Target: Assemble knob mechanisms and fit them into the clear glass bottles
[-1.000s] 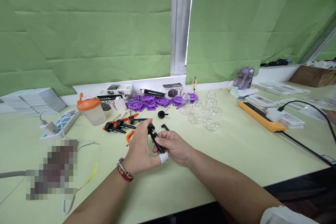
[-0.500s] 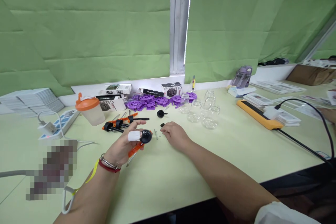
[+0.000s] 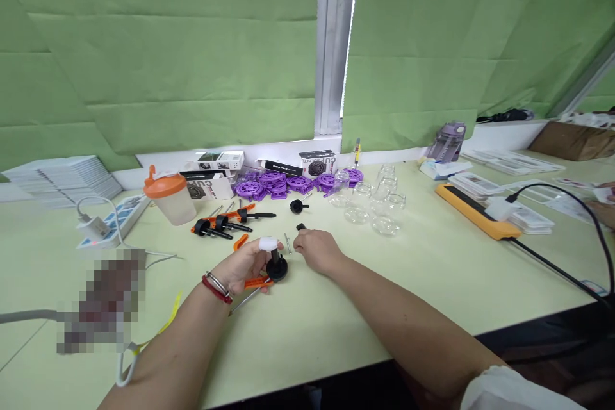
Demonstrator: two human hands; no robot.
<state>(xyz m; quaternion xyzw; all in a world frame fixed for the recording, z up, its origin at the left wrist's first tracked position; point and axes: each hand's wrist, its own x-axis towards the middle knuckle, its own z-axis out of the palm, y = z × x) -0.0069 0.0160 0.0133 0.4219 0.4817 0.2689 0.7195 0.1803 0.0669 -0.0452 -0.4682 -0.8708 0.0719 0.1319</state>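
My left hand (image 3: 247, 264) has its fingers closed round a black part with a round base (image 3: 277, 266), which stands upright on the table (image 3: 336, 307). An orange-handled tool (image 3: 257, 282) lies under that hand. My right hand (image 3: 317, 248) rests knuckles-up on the table with curled fingers, its fingertips at a thin metal pin (image 3: 287, 243) and beside a small black piece (image 3: 300, 227). I cannot make out whether those fingers pinch anything.
Behind lie assembled black-and-orange parts (image 3: 223, 224), a black knob (image 3: 296, 206), purple discs (image 3: 273, 184), clear glass cups (image 3: 372, 208), small boxes (image 3: 211, 173) and an orange-lidded cup (image 3: 168, 195). A power strip (image 3: 113, 221) sits left; a yellow strip (image 3: 475, 213) with a black cable lies right.
My hands parted from the black part they held together. The left hand carried it aside, then stood it on its base on the table. The right hand dropped to the table near the pin.
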